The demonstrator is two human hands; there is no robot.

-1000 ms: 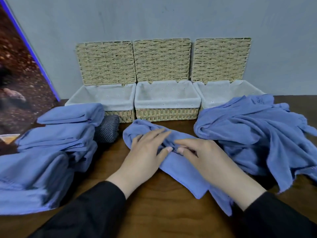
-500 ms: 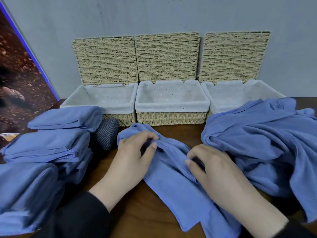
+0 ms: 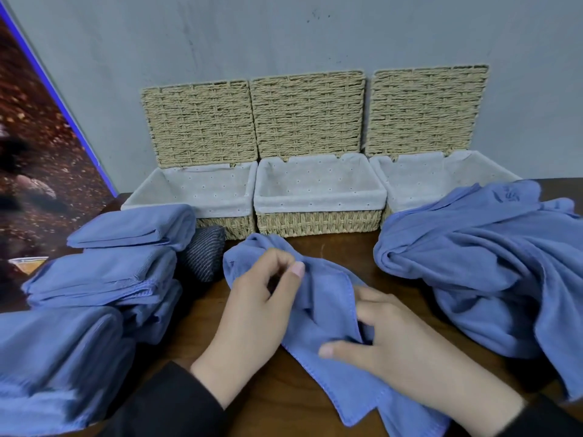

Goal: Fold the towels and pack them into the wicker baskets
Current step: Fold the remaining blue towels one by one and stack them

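Blue towel (image 3: 318, 313) rumpled mid-table, before middle basket (image 3: 318, 220). Left hand (image 3: 252, 313) pinches far hem; right hand (image 3: 394, 342) pinches near fold. Advice: draw hems apart, flatten, match corners before folding. Folded stack (image 3: 120, 269) at left edge; loose pile (image 3: 479, 263) at right.

Before you, a dark brown wooden desk (image 3: 274, 398), a grey wall (image 3: 284, 36) behind it, a dark striped cloth roll (image 3: 203, 257) just left of centre, a reddish-brown speckled panel (image 3: 34, 159) with a blue edge (image 3: 67, 111) leaning at your far left
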